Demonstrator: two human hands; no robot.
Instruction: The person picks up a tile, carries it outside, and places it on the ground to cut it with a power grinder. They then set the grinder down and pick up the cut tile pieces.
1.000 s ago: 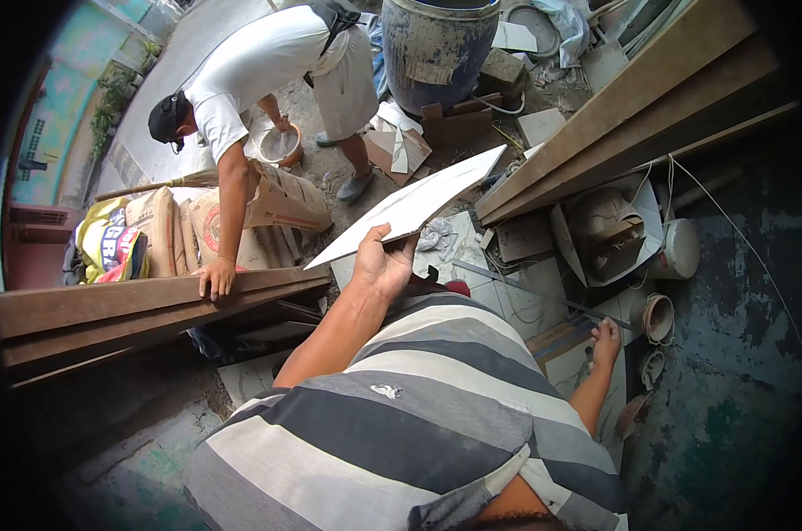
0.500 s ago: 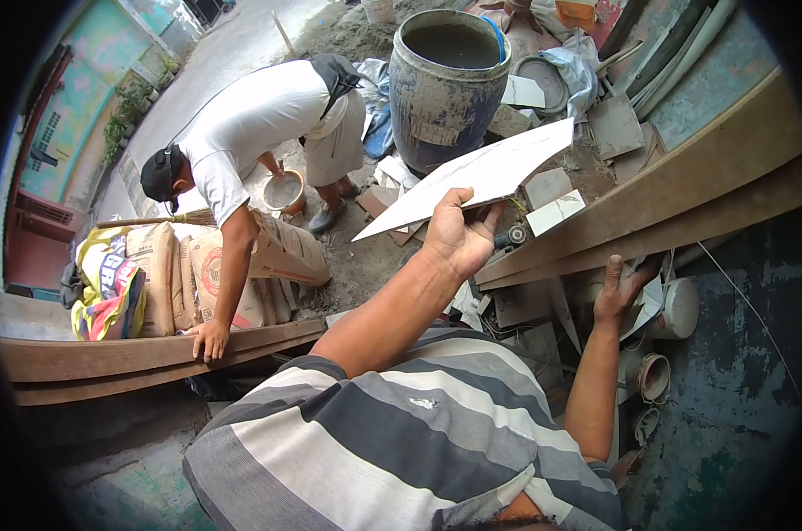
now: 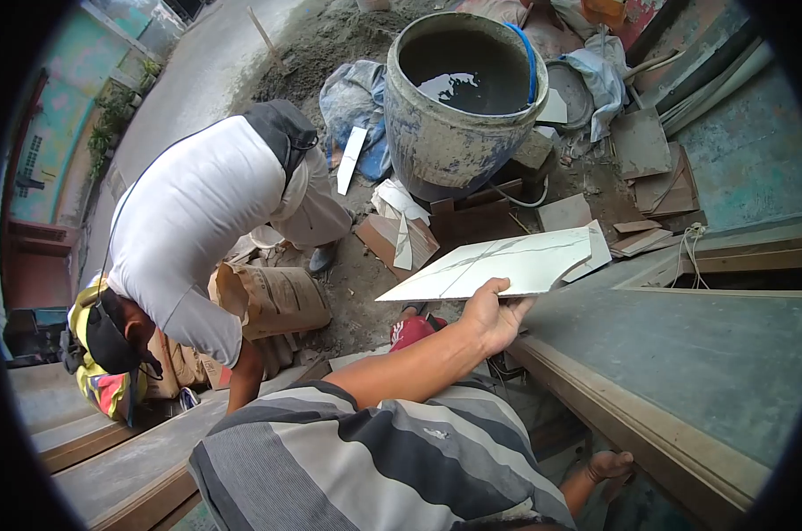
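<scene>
Over the littered ground near the water-filled barrel [image 3: 458, 97], the left hand [image 3: 494, 317] holds a white marbled tile [image 3: 498, 263] flat, grip clamped on its near edge, thumb on top. Low beneath the grey wooden panel [image 3: 684, 354], the right hand [image 3: 609, 465] shows, but I cannot tell how its grip stands. A white-shirted person [image 3: 188, 212] bends nearby.

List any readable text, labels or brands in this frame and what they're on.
None can be read.
On the coloured sack: print mostly hidden and blurred, unreadable.
On the paper bag: no legible print.
On the striped shirt: small chest mark, too small to read.
On the tile in the left hand: grey veins only.
On the barrel: stains only.
</scene>
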